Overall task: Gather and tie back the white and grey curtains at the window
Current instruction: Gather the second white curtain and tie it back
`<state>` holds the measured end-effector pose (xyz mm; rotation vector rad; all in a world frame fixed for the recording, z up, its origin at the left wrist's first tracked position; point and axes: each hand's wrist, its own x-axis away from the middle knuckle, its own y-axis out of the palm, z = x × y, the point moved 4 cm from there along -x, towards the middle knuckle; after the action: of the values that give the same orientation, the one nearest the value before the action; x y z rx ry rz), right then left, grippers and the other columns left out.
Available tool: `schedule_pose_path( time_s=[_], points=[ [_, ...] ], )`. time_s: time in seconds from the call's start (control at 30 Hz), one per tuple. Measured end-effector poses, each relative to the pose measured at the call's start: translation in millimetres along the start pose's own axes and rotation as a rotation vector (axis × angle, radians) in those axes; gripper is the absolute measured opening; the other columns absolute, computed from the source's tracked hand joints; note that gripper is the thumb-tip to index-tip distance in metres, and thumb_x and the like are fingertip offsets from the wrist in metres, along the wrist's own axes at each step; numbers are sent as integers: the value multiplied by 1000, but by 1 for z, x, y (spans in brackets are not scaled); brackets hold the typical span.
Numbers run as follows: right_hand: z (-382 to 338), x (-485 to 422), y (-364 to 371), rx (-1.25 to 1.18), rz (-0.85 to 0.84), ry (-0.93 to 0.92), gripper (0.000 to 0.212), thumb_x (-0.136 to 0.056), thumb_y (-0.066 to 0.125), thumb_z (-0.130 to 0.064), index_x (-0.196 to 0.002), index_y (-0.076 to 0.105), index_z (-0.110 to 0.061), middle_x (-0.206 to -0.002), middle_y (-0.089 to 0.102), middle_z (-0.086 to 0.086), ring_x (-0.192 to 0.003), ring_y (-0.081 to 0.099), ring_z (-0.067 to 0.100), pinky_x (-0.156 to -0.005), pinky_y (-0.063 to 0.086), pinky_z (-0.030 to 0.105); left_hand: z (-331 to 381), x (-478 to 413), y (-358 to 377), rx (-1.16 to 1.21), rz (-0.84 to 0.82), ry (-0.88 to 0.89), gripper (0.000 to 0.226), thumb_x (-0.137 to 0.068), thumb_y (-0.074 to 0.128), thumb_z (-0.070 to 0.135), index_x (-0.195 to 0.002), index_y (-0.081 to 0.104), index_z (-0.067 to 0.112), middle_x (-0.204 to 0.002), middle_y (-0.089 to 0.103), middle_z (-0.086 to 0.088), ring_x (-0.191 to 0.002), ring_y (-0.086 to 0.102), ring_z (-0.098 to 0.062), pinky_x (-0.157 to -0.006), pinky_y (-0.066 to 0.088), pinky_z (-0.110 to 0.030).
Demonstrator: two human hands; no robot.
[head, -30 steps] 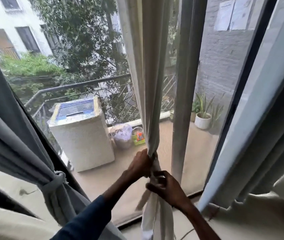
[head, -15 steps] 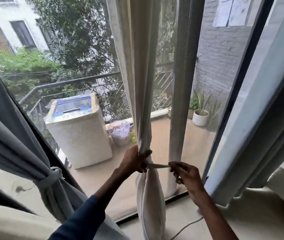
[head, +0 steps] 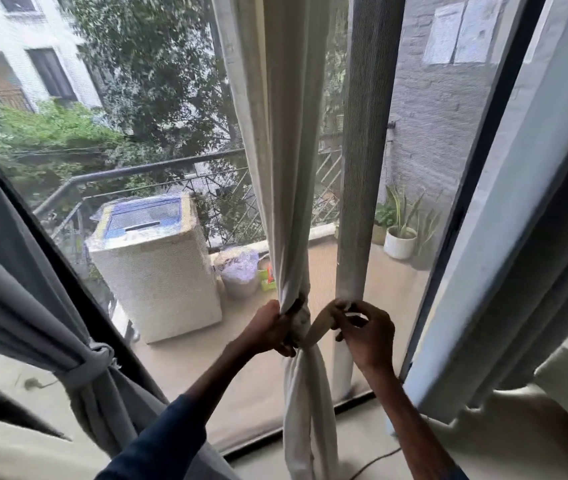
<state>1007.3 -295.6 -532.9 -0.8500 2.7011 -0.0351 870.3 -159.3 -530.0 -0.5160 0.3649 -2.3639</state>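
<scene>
Since half a second ago the fabric strip (head: 319, 325) between my hands has lost its level, taut line and now slants up from the bundle to my right fingers. My left hand (head: 270, 329) is wrapped round the gathered white curtain (head: 277, 174), fingers curled tight at its pinched waist, forearm in a dark blue sleeve (head: 157, 448) reaching up from the lower left. My right hand (head: 367, 336) sits just beside it at about the same height, fingertips pinching the end of the strip, bare forearm coming in from the lower right. The white curtain hangs down the middle of the window, just left of the window post (head: 367, 150). The left grey curtain (head: 15, 289) is already cinched with a knotted band (head: 100, 355); the right grey curtain (head: 525, 237) hangs loose. Outside on the balcony, a white pot (head: 400, 242) holds spiky green plants, and a pale bin (head: 241, 278) beside the covered washing machine (head: 157, 275) holds crumpled clear plastic
</scene>
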Motion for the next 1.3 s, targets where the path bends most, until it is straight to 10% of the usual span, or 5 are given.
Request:
schedule_pose_path(
  time_s=[0.33, 0.6, 0.87, 1.3],
  points=[
    [5, 19, 36, 222, -291, -411, 26, -79, 71, -6, -100, 79, -19, -113, 67, -7, -107, 63, 10, -91, 52, 24, 14, 0, 8, 19, -28, -7, 65, -97, 48, 59, -104, 60, -4, -78, 72, -25, -67, 72, -44, -58, 62, -46],
    [22, 4, 34, 749, -359, -369, 39, -88, 44, -46, -99, 76, -26, -109, 58, -2, -102, 55, 21, -80, 53, 39, 20, -3, 7, -97, 57, 47, 61, -97, 49, 55, -95, 64, -5, -70, 71, -17, -52, 70, -32, -46, 58, -35],
    [17, 3, 42, 1274, -901, -254, 49, -88, 57, -31, -135, 52, -17, -124, 62, 14, -111, 61, 36, -91, 49, 37, 27, -9, 17, -410, 44, 196, 47, -78, 44, 56, -79, 58, 11, -67, 67, -15, -52, 68, -34, -49, 56, -49],
    [15, -25, 23, 798, -620, -284, 53, -81, 63, -5, -125, 62, -34, -114, 63, -5, -94, 68, 18, -79, 55, 37, 13, -30, 1, -395, 154, 177, 40, -90, 58, 55, -84, 66, 16, -68, 73, -6, -47, 68, -22, -46, 57, -42]
  ],
)
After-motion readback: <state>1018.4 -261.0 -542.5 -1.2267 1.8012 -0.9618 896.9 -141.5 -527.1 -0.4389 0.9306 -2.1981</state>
